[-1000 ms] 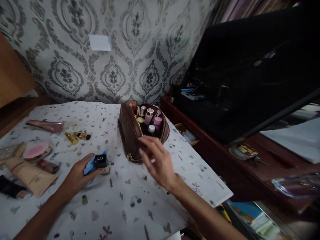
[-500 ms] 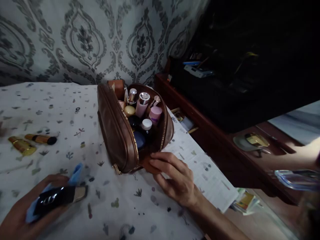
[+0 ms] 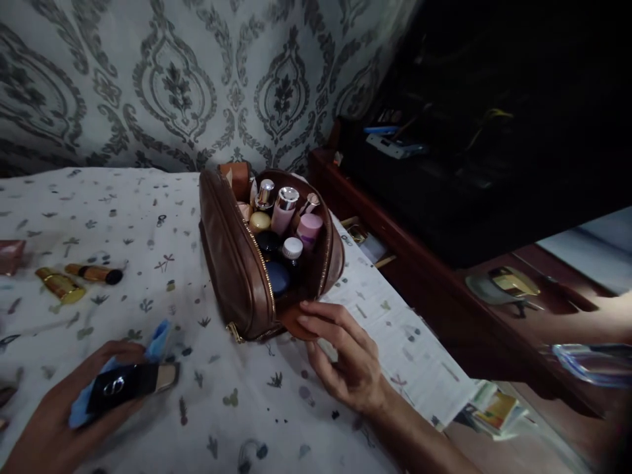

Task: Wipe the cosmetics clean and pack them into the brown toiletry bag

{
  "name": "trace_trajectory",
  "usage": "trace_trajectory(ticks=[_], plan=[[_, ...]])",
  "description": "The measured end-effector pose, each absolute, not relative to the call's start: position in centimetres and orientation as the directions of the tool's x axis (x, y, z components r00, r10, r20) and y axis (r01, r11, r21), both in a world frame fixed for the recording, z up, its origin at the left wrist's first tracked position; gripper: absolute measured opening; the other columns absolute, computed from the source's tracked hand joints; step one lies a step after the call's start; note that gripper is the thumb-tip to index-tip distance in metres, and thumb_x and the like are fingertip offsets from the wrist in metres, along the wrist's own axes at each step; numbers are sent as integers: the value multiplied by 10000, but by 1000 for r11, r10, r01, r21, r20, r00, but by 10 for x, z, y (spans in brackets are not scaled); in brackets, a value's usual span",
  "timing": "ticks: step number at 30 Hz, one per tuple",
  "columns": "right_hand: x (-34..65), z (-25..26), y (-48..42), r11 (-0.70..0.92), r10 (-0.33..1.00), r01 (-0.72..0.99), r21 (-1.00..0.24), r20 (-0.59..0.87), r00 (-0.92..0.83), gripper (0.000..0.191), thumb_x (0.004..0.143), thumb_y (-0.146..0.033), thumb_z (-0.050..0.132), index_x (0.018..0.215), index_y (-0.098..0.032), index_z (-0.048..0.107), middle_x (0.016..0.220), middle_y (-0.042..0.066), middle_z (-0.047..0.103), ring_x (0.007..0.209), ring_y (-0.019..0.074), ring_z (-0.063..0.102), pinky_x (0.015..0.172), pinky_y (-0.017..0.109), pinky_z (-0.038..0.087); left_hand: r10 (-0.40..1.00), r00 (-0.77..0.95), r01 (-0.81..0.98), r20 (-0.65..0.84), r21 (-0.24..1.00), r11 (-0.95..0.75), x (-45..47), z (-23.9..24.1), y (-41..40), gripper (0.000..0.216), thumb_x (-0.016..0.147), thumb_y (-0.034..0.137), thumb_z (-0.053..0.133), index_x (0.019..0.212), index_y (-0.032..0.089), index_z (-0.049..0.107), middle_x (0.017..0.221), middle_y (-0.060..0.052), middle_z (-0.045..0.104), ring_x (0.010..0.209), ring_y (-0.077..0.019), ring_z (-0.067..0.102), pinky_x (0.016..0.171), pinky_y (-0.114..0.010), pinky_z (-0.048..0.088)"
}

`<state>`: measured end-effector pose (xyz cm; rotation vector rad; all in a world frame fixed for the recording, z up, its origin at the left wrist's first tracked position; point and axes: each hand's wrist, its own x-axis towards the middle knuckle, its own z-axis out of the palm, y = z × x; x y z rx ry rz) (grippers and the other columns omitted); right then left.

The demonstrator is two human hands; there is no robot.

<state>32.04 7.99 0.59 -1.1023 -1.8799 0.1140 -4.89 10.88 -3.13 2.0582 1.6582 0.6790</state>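
My left hand [image 3: 54,411] is closed around a black cosmetic bottle [image 3: 129,387] with a beige end, together with a light blue cloth [image 3: 158,339]. Ahead and to the right, a brown makeup bag [image 3: 224,260] stands unzipped on the bed-like surface [image 3: 266,421]. My right hand [image 3: 350,359] pinches a brown leather flap [image 3: 296,322] at the bag's near end. Inside the bag are a pink bottle [image 3: 285,214] with a silver cap, a pink-lidded jar [image 3: 310,227], a white-capped bottle [image 3: 293,248] and a dark blue round item [image 3: 277,278].
Two gold tubes, one plain [image 3: 62,286] and one black-ended [image 3: 95,273], lie at the left near a pinkish box [image 3: 10,257]. Along the right runs a dark red wooden edge [image 3: 419,240]. A patterned curtain or wall [image 3: 172,92] rises behind.
The view has shifted slightly left, bringing the pinkish box into sight. My right hand keeps its pinch on the flap; my left hand still holds the bottle and cloth.
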Motion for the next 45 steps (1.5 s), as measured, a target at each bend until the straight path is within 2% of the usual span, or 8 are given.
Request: trace_trajectory(ticks=[7,13,18,24,28,35,41,45], plan=[[312,13,77,620,696,605,-500,706,-129,370,872,-63,548,1203,-224,583,1125,120,642,952,193,655,725,303,586,959,248,681,136,679,-272,-33,-8,112,312,714,579,678,935,360,655,856,73,724,723,-203,700,687,-270,570],[304,19,68,636,685,581,-508,719,-121,342,894,-73,545,1201,-218,582,1161,116,621,784,130,646,663,268,576,945,178,715,275,623,-316,-30,-16,107,597,693,768,587,926,228,689,880,-57,746,772,-262,709,764,-377,587],[285,24,57,629,666,596,-499,741,-82,314,905,-91,543,1183,-232,583,1218,120,587,730,115,640,663,284,578,887,266,660,378,599,-453,-16,-16,99,512,790,680,574,978,213,666,959,-83,732,841,-245,703,734,-327,576],[242,29,49,667,727,468,-580,644,-239,440,917,-300,618,1328,-248,471,1020,60,598,696,121,623,624,266,559,813,382,584,440,567,-581,13,10,85,241,897,429,577,826,199,586,757,9,597,658,-140,615,600,-222,493],[225,33,50,529,847,432,-730,482,-223,526,869,-467,657,1299,-219,482,994,45,601,621,103,596,596,254,537,717,405,611,567,415,-674,30,21,79,229,921,400,537,835,191,576,768,-5,590,645,-138,608,567,-219,476],[229,56,47,455,877,445,-771,474,-75,352,848,-331,673,1154,-195,565,920,33,618,668,120,583,627,249,518,493,461,687,738,54,-725,54,34,79,203,948,327,477,882,166,583,855,-61,658,719,-169,661,542,-241,469],[245,73,49,443,883,331,-833,469,-1,262,839,-312,644,1068,-193,603,883,25,608,705,124,598,629,238,524,556,494,642,668,151,-752,63,41,82,273,955,405,500,977,152,599,913,-67,647,799,-185,669,610,-252,503],[254,84,49,402,901,342,-849,433,14,261,835,-330,642,1055,-192,614,868,27,613,679,123,596,607,238,521,666,483,607,569,331,-723,67,44,83,326,948,463,489,987,161,607,875,-44,626,750,-179,652,595,-256,491]])
